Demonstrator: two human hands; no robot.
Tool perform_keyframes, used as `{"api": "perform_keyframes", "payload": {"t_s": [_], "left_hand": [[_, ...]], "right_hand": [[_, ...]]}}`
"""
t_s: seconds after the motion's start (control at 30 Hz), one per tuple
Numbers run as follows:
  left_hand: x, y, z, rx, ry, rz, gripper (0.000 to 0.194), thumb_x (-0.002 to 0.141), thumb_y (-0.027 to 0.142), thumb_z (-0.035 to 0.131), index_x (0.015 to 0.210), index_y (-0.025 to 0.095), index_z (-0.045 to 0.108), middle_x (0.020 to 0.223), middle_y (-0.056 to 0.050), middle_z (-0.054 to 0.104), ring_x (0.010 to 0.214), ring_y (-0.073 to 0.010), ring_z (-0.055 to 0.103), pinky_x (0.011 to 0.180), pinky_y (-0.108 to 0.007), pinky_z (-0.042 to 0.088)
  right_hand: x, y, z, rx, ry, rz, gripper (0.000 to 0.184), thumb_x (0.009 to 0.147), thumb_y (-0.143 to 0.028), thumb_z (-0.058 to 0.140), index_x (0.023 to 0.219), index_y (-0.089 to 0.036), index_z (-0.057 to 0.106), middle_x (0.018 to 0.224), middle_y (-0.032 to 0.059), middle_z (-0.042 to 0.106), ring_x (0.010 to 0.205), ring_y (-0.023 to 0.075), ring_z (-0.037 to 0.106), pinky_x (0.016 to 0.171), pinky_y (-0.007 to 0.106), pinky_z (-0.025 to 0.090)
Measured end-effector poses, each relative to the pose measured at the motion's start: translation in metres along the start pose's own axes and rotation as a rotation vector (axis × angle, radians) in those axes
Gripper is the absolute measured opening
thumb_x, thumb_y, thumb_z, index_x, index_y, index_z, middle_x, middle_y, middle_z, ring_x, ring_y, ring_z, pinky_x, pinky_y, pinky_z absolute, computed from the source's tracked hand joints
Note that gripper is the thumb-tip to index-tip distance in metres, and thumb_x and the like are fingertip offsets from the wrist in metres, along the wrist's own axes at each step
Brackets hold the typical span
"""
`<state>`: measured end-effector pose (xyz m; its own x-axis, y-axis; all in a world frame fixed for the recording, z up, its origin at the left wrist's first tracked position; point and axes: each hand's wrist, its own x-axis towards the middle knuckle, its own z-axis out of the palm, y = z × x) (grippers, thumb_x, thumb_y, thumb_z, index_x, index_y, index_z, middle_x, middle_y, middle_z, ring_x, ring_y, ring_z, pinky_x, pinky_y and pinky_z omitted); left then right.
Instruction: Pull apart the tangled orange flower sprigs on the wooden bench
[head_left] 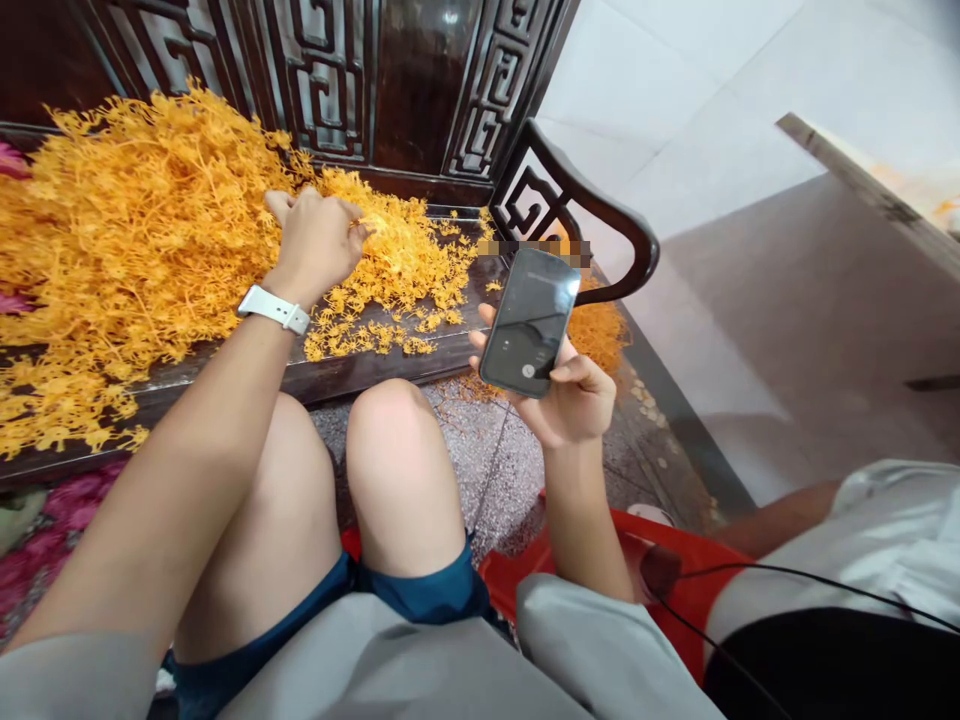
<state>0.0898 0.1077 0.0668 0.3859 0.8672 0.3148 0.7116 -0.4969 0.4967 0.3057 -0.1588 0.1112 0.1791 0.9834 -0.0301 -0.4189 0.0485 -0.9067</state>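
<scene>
My left hand (319, 240), with a pale watch (274, 308) on its wrist, is over a big pile of yellow-orange plastic flower pieces (172, 220). Its thumb and forefinger come together at the pile's right part, while the little finger sticks out to the left. What lies between the fingertips is hidden. On the right, my right hand (574, 400) is closed around a smartphone (532, 320), tilted with its dark screen facing me. The thumb rests at the phone's lower right edge, and other fingertips show along its left side.
The pile lies on a dark carved wooden bench (315, 378) with a curved armrest (615, 220). More orange pieces (600, 335) are beyond its right end. A red plastic stool (517, 570), black cables and another person's pale sleeve (892, 540) are at lower right. Magenta pieces (79, 500) lie lower left.
</scene>
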Motion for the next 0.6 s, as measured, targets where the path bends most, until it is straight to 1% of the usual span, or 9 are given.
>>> {"api": "perform_keyframes", "payload": {"t_s": [0.1, 0.2, 0.27, 0.37, 0.47, 0.53, 0.6], "left_hand": [[0.001, -0.001, 0.0, 0.035, -0.004, -0.011, 0.08, 0.109, 0.072, 0.03, 0.112, 0.009, 0.079, 0.121, -0.016, 0.081, 0.118, -0.0334, 0.045, 0.112, -0.061, 0.023], [0.001, -0.002, 0.0, 0.033, -0.004, -0.001, 0.073, 0.11, 0.063, 0.035, 0.122, 0.006, 0.079, 0.132, -0.019, 0.08, 0.119, -0.0351, 0.047, 0.113, -0.064, 0.023], [0.002, -0.002, 0.0, 0.039, -0.017, -0.01, 0.068, 0.109, 0.06, 0.039, 0.123, 0.007, 0.078, 0.135, -0.02, 0.079, 0.118, -0.035, 0.047, 0.113, -0.064, 0.023], [0.005, 0.0, 0.001, 0.077, -0.035, -0.04, 0.066, 0.108, 0.06, 0.04, 0.123, 0.008, 0.078, 0.134, -0.019, 0.078, 0.115, -0.0328, 0.046, 0.114, -0.062, 0.021], [0.006, 0.005, 0.004, 0.107, -0.056, -0.067, 0.065, 0.109, 0.059, 0.039, 0.125, 0.007, 0.076, 0.133, -0.018, 0.077, 0.12, -0.0318, 0.046, 0.118, -0.06, 0.018], [0.005, 0.008, 0.005, 0.1, -0.059, -0.077, 0.059, 0.11, 0.054, 0.043, 0.125, 0.006, 0.075, 0.131, -0.018, 0.076, 0.126, -0.0329, 0.046, 0.12, -0.059, 0.019], [0.004, 0.011, 0.006, 0.099, -0.023, -0.087, 0.048, 0.108, 0.047, 0.05, 0.119, 0.008, 0.076, 0.126, -0.019, 0.078, 0.131, -0.0353, 0.048, 0.121, -0.057, 0.021]], "right_hand": [[-0.021, -0.007, 0.02, -0.008, 0.021, 0.001, 0.069, 0.074, -0.027, 0.069, 0.142, -0.036, 0.064, 0.147, 0.0065, 0.076, 0.135, 0.0396, 0.075, 0.117, 0.077, 0.057], [-0.041, -0.006, 0.037, 0.004, 0.041, 0.019, 0.061, 0.077, -0.028, 0.075, 0.136, -0.035, 0.068, 0.141, 0.0066, 0.079, 0.125, 0.0395, 0.08, 0.112, 0.076, 0.061], [-0.052, -0.001, 0.046, 0.016, 0.055, 0.046, 0.055, 0.078, -0.03, 0.08, 0.132, -0.034, 0.071, 0.138, 0.0067, 0.08, 0.119, 0.039, 0.082, 0.11, 0.075, 0.063], [-0.064, 0.01, 0.054, 0.022, 0.085, 0.089, 0.05, 0.078, -0.035, 0.086, 0.127, -0.032, 0.075, 0.133, 0.0082, 0.082, 0.112, 0.0385, 0.084, 0.105, 0.071, 0.067], [-0.07, 0.017, 0.059, 0.011, 0.084, 0.144, 0.046, 0.08, -0.036, 0.087, 0.125, -0.029, 0.079, 0.12, 0.0102, 0.086, 0.106, 0.038, 0.085, 0.101, 0.066, 0.07], [-0.074, 0.016, 0.063, 0.047, 0.045, 0.147, 0.049, 0.081, -0.039, 0.088, 0.128, -0.029, 0.08, 0.119, 0.0116, 0.086, 0.108, 0.0385, 0.084, 0.101, 0.064, 0.07], [-0.082, 0.01, 0.067, 0.135, -0.044, 0.146, 0.063, 0.079, -0.049, 0.09, 0.138, -0.028, 0.077, 0.124, 0.0133, 0.084, 0.113, 0.0387, 0.083, 0.101, 0.061, 0.07]]}}
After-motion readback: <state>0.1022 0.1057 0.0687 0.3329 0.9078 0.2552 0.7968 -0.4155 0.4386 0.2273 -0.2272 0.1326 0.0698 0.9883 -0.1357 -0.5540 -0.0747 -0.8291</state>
